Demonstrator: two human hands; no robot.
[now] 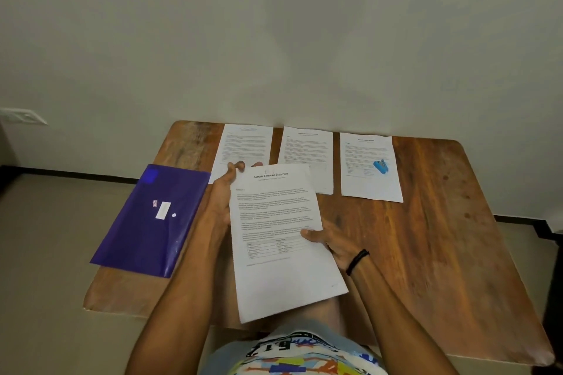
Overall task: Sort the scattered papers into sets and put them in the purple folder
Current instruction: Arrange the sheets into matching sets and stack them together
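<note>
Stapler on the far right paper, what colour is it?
The stapler is light blue; the head view shows it.

Held sheets (280,237): headed "Sample Financial Statement", tilted above the table (426,222).
Left hand (221,201): grips their left edge.
Right hand (329,240): pinches the right edge, thumb on top.
Purple folder (152,222): flat, overhanging the table's left edge.
Back row: left set (243,146), middle set (307,155), right set (365,183) bearing a blue stapler (381,166).
</note>
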